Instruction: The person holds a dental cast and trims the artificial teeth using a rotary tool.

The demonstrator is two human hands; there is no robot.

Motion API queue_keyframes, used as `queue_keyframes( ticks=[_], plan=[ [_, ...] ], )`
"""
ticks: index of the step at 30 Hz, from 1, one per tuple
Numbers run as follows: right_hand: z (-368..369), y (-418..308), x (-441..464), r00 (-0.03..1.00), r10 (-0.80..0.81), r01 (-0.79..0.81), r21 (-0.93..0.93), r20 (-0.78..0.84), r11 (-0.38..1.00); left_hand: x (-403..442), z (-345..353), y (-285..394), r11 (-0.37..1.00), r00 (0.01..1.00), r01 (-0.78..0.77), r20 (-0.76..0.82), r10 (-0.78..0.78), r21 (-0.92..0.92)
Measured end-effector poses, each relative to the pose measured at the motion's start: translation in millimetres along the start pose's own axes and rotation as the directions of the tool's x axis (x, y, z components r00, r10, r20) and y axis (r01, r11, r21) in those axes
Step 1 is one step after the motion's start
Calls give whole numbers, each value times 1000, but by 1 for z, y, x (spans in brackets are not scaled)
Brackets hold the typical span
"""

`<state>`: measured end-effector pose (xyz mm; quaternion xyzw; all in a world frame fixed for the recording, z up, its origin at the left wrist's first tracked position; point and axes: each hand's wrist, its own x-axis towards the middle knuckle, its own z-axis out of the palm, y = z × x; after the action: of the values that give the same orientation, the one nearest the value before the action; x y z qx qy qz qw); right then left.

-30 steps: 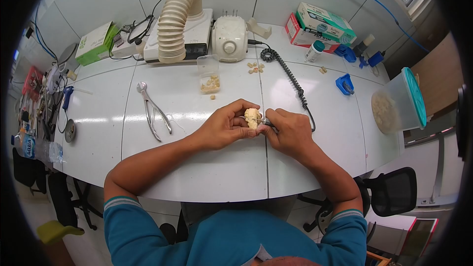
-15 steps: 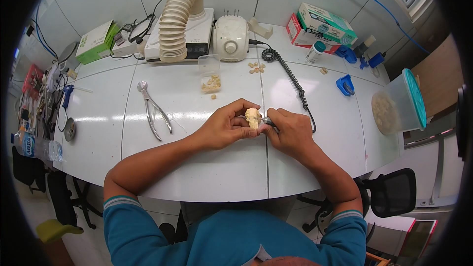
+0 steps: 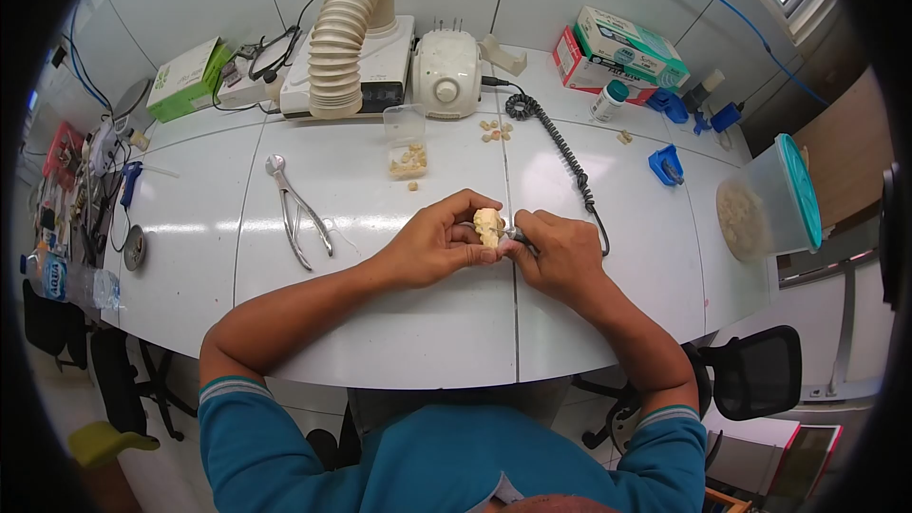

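My left hand (image 3: 436,243) is closed on a cream-coloured dental model (image 3: 488,226), pinched between thumb and fingers above the white table. My right hand (image 3: 559,249) grips a rotary handpiece (image 3: 518,235), its metal front end pointing left at the model. The bit seems to meet the model's right side, though the exact contact is too small to make out. A black coiled cord (image 3: 560,149) runs from behind my right hand up to the white micromotor control unit (image 3: 446,74). Most of the handpiece is hidden by my fingers.
Metal pliers (image 3: 294,212) lie left of my hands. A small clear box (image 3: 407,145) of tooth-like pieces stands ahead, with more loose pieces (image 3: 495,130) beside it. A hose (image 3: 338,43) arches over a white machine. At right are a blue tray (image 3: 666,165) and a teal-lidded tub (image 3: 760,199).
The dental model has turned very slightly in my left hand. Both hands otherwise keep nearly the same place and grip.
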<state>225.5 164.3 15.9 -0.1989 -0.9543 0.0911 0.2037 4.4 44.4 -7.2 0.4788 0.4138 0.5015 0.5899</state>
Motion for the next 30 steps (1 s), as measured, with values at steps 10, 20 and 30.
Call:
queue_keyframes(
  ticks=[10, 20, 30],
  plan=[
    [-3, 1, 1, 1000, -21, 22, -7, 19, 1000, 0, 0, -1, 1000, 1000, 6, 9, -6, 4],
    [-1, 3, 0, 999, -31, 31, 6, 14, 1000, 0, 1, 2, 1000, 1000, 10, 1, -10, 13],
    [-6, 2, 0, 997, -65, 65, 10, 42, 998, 1, -1, -4, 1000, 1000, 10, 12, -10, -18]
  ],
)
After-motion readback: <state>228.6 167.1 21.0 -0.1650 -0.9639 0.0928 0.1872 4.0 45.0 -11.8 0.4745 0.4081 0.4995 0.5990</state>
